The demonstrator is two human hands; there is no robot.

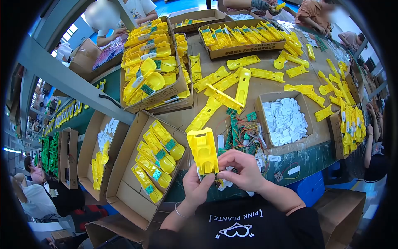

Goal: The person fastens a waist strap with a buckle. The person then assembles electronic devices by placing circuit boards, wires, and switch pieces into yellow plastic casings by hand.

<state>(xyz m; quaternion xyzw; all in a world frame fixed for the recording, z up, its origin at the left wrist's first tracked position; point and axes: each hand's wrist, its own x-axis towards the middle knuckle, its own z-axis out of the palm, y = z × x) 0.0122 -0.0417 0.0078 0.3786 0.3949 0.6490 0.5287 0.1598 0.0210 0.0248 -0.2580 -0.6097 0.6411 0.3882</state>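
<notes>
A yellow plastic shell stands upright in front of my chest, its hollow inner side facing me. My left hand is closed round its lower end, thumb in front. At the lower right edge, my right hand pinches the shell between thumb and fingers. A bit of green shows by the thumbs, but the fingers partly hide it. Just beyond my hands lies a tangle of green circuit boards and thin coloured wires. To their right is a box of white plastic pieces.
Left of me, a cardboard box holds several yellow shells with green boards. A fuller box stands behind it, another box at the back. Loose yellow shells cover the mid-table. Co-workers sit around; one gloved hand is at the top.
</notes>
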